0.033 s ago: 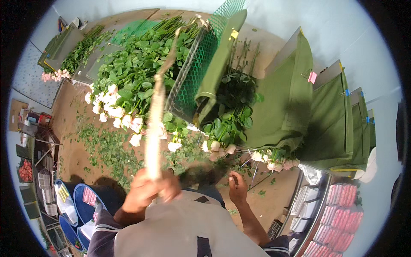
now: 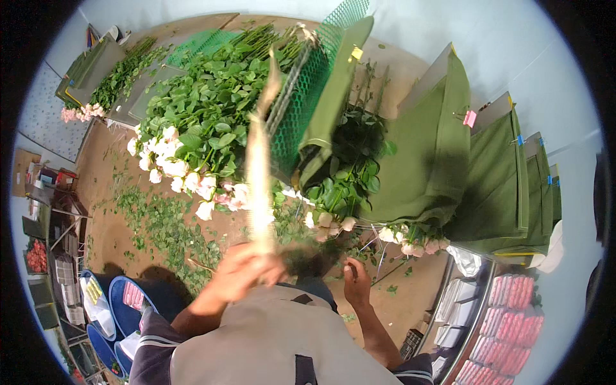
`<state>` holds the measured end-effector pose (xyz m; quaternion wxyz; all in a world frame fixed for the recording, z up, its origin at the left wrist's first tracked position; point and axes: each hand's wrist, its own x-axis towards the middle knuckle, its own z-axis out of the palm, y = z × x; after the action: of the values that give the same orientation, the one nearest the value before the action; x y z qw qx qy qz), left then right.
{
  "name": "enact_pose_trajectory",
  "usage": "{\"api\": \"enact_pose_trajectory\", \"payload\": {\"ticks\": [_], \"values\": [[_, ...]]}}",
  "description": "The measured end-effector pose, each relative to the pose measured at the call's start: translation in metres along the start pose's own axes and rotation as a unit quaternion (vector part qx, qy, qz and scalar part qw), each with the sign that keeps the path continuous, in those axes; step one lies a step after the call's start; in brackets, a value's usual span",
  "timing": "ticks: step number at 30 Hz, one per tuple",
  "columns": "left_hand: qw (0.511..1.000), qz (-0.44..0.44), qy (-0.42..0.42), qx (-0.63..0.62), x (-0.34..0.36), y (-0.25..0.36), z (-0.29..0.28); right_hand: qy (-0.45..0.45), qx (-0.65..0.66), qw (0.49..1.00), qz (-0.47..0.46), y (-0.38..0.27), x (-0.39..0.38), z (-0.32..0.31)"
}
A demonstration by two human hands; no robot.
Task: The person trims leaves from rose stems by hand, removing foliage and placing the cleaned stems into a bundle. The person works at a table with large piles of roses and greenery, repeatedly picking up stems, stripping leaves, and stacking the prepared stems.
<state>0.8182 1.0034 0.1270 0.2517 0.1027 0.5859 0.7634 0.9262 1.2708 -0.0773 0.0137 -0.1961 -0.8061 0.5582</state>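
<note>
Gripping a long pale strip (image 2: 259, 186), blurred and perhaps a cord, with the left hand (image 2: 247, 274) closed round its lower end at 7 o'clock. Shifted toward 3 o'clock since the earlier frame, strip included; now held more upright, pointing up toward 12, uncovering more pale roses (image 2: 236, 196) at 9. Keeping the right hand (image 2: 357, 285) at 5 o'clock as before, with fingers partly curled; cannot tell if holding anything.

Blocking part of the leafy stems (image 2: 199, 102) at 10 o'clock and the edge of green netting (image 2: 298, 122) at 12 with the strip. Also showing green cloth panels (image 2: 410, 154) from 2 to 3, scattered leaves (image 2: 157, 221) at 9, blue buckets (image 2: 128, 313) at 8, pink-and-white wrapped bundles (image 2: 507, 324) at 4. Bearing pale marks, too small to read, on a dark box (image 2: 412, 342) at 5.
</note>
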Motion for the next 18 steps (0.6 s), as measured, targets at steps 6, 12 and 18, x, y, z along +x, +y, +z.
{"api": "enact_pose_trajectory", "payload": {"ticks": [6,12,18], "values": [[0.835,0.011,-0.013,0.55,0.055,-0.129,-0.045,0.043,-0.015,0.998,0.033,0.015,-0.017,0.039],[0.837,-0.1,-0.248,0.478,-0.021,-0.153,-0.143,-0.003,-0.016,0.989,0.148,-0.025,-0.063,0.12],[0.853,-0.132,-0.18,0.472,-0.098,-0.111,-0.25,-0.19,-0.058,0.979,0.039,-0.101,-0.057,0.241]]}}
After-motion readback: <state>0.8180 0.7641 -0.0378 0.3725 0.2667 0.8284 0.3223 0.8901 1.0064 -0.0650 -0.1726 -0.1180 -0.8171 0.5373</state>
